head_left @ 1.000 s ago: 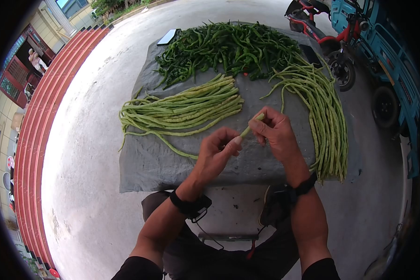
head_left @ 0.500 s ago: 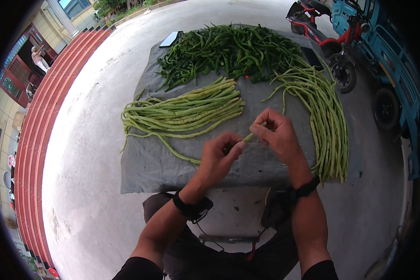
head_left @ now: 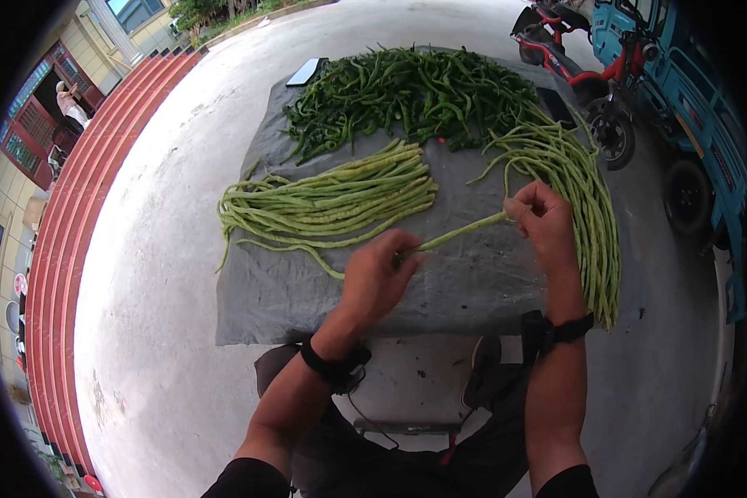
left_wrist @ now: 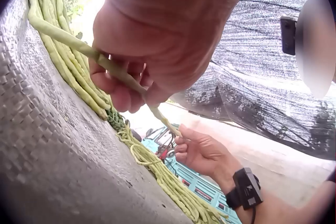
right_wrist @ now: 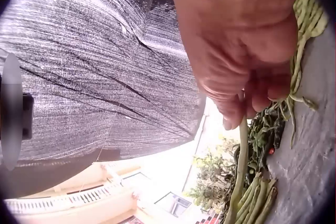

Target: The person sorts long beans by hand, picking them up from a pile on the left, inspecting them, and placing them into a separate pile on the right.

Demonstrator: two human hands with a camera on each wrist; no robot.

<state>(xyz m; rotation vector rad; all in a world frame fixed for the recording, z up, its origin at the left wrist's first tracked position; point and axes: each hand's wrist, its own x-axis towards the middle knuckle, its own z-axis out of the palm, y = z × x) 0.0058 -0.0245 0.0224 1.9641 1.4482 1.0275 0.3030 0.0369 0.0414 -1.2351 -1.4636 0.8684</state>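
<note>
One long green bean [head_left: 465, 231] stretches between the two hands over a grey woven sheet [head_left: 481, 290]. Its one end is pinched between thumb and forefinger of my right hand [head_left: 548, 222]. My left hand [head_left: 376, 275] grips the bean farther along, and in the left wrist view the bean [left_wrist: 65, 36] runs through those fingers and out past the palm. Left of the hands lies a bundle of long beans [head_left: 332, 199] with ends lined up. Behind my right hand a second heap of long beans [head_left: 593, 249] hangs to the sheet's near edge.
Green peppers [head_left: 415, 95] are heaped at the far side, with a white-screened phone [head_left: 305, 72] at their left and a dark phone [head_left: 554, 105] at their right. A red bike [head_left: 610, 87] and a blue cart [head_left: 705, 124] stand at right. A person [head_left: 70, 104] is near the steps.
My right hand has moved right, away from the left, and a longer stretch of bean now shows between them. The bean's tail on the sheet has shifted slightly left.
</note>
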